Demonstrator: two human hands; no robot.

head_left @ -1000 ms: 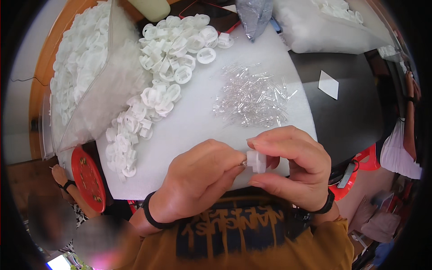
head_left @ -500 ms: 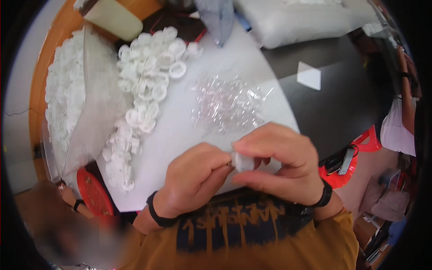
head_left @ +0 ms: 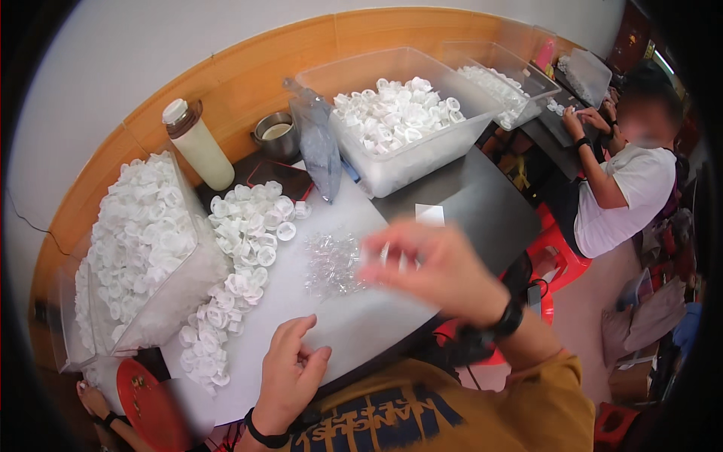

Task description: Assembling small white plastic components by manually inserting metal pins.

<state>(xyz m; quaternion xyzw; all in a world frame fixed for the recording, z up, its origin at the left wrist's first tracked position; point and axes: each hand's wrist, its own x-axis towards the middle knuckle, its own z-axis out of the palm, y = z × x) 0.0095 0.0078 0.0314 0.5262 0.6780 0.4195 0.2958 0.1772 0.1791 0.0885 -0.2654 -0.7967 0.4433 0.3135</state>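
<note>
My left hand [head_left: 290, 377] hovers over the near edge of the white table sheet [head_left: 339, 331], thumb and forefinger apart, with nothing between them. Farther right, my right hand [head_left: 444, 271] is smeared by motion. Its fingers close around a small white plastic piece [head_left: 399, 258], mostly hidden by them. Just left of those fingertips lies a scattered pile of thin clear plastic sticks [head_left: 327, 264]. A long heap of white ring-shaped plastic caps [head_left: 252, 226] runs down the sheet's left side, beyond my left hand.
Tubs of white caps stand at left [head_left: 199, 282] and at the back [head_left: 429, 162]. A bottle [head_left: 203, 154], a metal cup [head_left: 276, 139] and a bluish plastic bag [head_left: 320, 147] line the far side. A co-worker [head_left: 625, 173] sits at right; another person's hand [head_left: 94, 399] shows lower left.
My hands were together at a white piece near my chest; now they are apart. The right has moved forward over the sticks, and the left has let go. The view has tilted up.
</note>
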